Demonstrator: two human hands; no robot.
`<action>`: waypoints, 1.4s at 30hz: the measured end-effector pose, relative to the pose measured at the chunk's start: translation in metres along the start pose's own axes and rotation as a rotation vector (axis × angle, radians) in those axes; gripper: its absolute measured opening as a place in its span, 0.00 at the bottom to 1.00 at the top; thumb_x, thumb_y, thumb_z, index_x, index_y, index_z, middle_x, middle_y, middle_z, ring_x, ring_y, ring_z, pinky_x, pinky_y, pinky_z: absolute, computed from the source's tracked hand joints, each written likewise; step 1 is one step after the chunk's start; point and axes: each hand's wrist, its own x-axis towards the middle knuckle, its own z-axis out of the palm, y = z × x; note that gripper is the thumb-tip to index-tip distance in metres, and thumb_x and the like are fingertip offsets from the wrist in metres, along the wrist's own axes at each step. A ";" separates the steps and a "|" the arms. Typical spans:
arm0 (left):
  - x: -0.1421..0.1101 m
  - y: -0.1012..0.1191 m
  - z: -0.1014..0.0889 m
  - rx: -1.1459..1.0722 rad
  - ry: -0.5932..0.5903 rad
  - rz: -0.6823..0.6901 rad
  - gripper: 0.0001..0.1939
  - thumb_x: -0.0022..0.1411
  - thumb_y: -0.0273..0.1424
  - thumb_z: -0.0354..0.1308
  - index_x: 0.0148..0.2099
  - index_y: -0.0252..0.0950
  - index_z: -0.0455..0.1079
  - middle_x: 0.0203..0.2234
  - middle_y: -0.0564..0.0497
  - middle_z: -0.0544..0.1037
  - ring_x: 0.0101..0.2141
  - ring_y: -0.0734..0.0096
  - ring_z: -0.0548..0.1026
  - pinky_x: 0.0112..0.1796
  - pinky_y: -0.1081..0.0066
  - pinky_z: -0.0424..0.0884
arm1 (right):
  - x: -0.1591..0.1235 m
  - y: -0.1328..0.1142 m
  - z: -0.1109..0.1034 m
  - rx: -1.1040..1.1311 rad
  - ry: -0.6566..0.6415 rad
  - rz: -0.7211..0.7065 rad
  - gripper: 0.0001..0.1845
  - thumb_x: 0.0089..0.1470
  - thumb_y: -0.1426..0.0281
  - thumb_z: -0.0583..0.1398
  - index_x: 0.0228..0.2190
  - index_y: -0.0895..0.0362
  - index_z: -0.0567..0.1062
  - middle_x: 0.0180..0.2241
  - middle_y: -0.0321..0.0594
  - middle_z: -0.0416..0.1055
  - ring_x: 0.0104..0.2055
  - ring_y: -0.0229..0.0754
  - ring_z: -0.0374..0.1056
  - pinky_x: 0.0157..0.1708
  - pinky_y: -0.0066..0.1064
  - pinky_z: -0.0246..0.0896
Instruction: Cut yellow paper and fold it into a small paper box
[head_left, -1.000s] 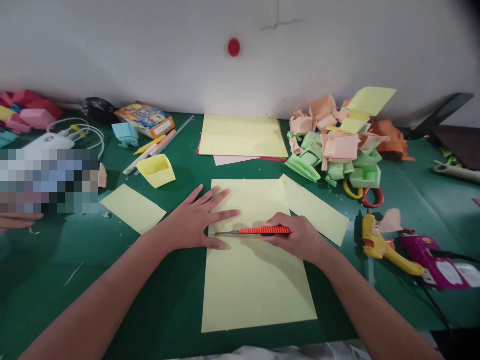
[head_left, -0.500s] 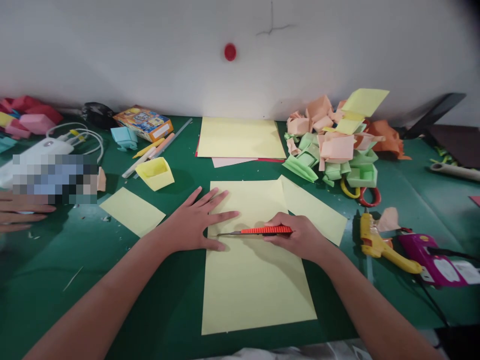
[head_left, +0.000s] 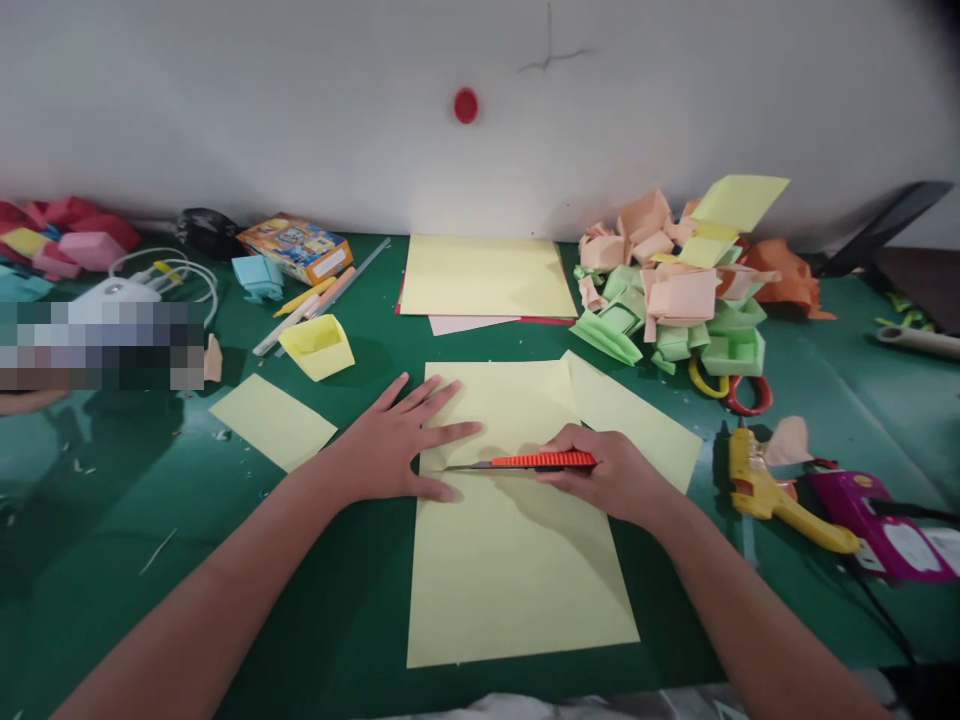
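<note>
A large pale yellow sheet of paper [head_left: 517,570] lies on the green table in front of me. My left hand [head_left: 394,445] rests flat across its left edge with the fingers spread. In my right hand [head_left: 607,470] is a box cutter [head_left: 544,460] with an orange-red ribbed handle, its blade pointing left. The blade lies along a crosswise line in the paper, the tip near my left thumb. A second yellow piece of paper [head_left: 637,420] angles out on the right, close to my right hand. Another small yellow piece [head_left: 274,422] lies left of my left hand.
Behind the sheet sits a paper stack [head_left: 487,275]. Folded paper pieces [head_left: 675,290] are heaped at the right, near scissors [head_left: 750,395], a yellow glue gun [head_left: 780,500] and a purple device [head_left: 877,520]. Leftward are a yellow paper box [head_left: 319,347], pens [head_left: 307,305] and a blurred-out patch.
The box cutter has slid slightly right along the paper with my right hand. My left hand stays put. Another person's hand at the left edge has mostly moved out of sight.
</note>
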 end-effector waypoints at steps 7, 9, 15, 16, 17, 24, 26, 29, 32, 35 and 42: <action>0.000 -0.001 0.002 0.022 0.030 0.018 0.43 0.60 0.68 0.47 0.73 0.63 0.44 0.74 0.56 0.32 0.72 0.45 0.40 0.68 0.44 0.31 | 0.000 0.002 0.000 0.011 0.000 0.014 0.12 0.53 0.55 0.66 0.36 0.49 0.77 0.32 0.34 0.79 0.32 0.44 0.72 0.34 0.34 0.64; 0.000 -0.001 0.003 0.025 0.037 0.018 0.44 0.59 0.68 0.47 0.73 0.63 0.45 0.74 0.56 0.32 0.72 0.44 0.41 0.68 0.44 0.32 | 0.000 0.004 -0.001 0.007 0.003 0.015 0.13 0.53 0.55 0.66 0.36 0.49 0.77 0.33 0.35 0.79 0.33 0.45 0.72 0.35 0.35 0.64; -0.001 -0.001 0.000 0.036 0.035 0.016 0.44 0.59 0.68 0.47 0.72 0.61 0.48 0.74 0.54 0.35 0.72 0.45 0.41 0.68 0.44 0.33 | 0.000 0.005 -0.002 0.019 -0.006 0.011 0.13 0.53 0.55 0.66 0.36 0.49 0.77 0.33 0.35 0.79 0.33 0.44 0.72 0.35 0.35 0.64; -0.001 0.000 -0.001 0.045 0.037 0.025 0.44 0.59 0.68 0.46 0.72 0.60 0.50 0.74 0.54 0.36 0.72 0.45 0.41 0.68 0.44 0.32 | 0.000 0.004 -0.002 0.021 -0.008 0.016 0.13 0.53 0.55 0.66 0.36 0.49 0.77 0.32 0.35 0.78 0.32 0.44 0.71 0.35 0.35 0.64; -0.001 0.001 -0.002 0.055 0.038 0.038 0.43 0.60 0.68 0.46 0.72 0.59 0.51 0.74 0.54 0.38 0.72 0.46 0.41 0.68 0.44 0.30 | 0.000 0.003 -0.002 0.024 -0.007 0.020 0.13 0.53 0.55 0.66 0.36 0.49 0.77 0.32 0.35 0.78 0.32 0.44 0.71 0.34 0.35 0.64; 0.004 0.015 0.006 0.061 0.053 0.051 0.54 0.60 0.69 0.41 0.76 0.43 0.34 0.73 0.47 0.45 0.72 0.50 0.45 0.68 0.47 0.24 | 0.001 0.005 -0.001 0.034 0.011 -0.004 0.12 0.53 0.57 0.66 0.36 0.49 0.77 0.34 0.35 0.79 0.33 0.44 0.73 0.34 0.34 0.64; 0.005 0.017 0.009 0.072 0.065 0.026 0.55 0.59 0.70 0.40 0.76 0.42 0.37 0.74 0.46 0.43 0.72 0.48 0.43 0.67 0.46 0.23 | 0.001 0.006 -0.001 0.028 0.009 -0.007 0.12 0.53 0.57 0.66 0.36 0.49 0.77 0.33 0.34 0.79 0.33 0.44 0.73 0.34 0.34 0.64; 0.005 0.017 0.011 0.080 0.060 0.015 0.55 0.59 0.70 0.40 0.76 0.42 0.40 0.74 0.46 0.40 0.72 0.47 0.42 0.67 0.45 0.24 | 0.001 0.007 -0.001 0.030 0.007 -0.006 0.12 0.53 0.56 0.66 0.36 0.49 0.76 0.34 0.35 0.80 0.33 0.44 0.73 0.35 0.34 0.64; 0.004 0.017 0.008 0.075 0.050 0.018 0.54 0.59 0.70 0.40 0.76 0.43 0.40 0.74 0.46 0.40 0.72 0.46 0.42 0.68 0.45 0.27 | 0.001 0.006 -0.003 0.023 0.006 -0.009 0.12 0.53 0.56 0.66 0.36 0.49 0.76 0.34 0.35 0.80 0.34 0.45 0.73 0.35 0.35 0.64; 0.004 0.017 0.007 0.078 0.039 0.009 0.55 0.58 0.70 0.41 0.76 0.43 0.40 0.74 0.46 0.40 0.72 0.45 0.43 0.68 0.44 0.29 | 0.000 0.006 -0.004 0.009 0.011 -0.014 0.12 0.54 0.56 0.66 0.36 0.49 0.77 0.34 0.35 0.80 0.34 0.45 0.73 0.35 0.34 0.64; 0.006 0.017 0.007 0.078 0.033 0.013 0.53 0.58 0.71 0.42 0.76 0.48 0.39 0.74 0.47 0.39 0.72 0.44 0.42 0.68 0.42 0.30 | 0.001 0.008 -0.007 -0.008 0.015 -0.026 0.12 0.54 0.57 0.66 0.35 0.50 0.77 0.32 0.36 0.79 0.32 0.43 0.72 0.32 0.32 0.64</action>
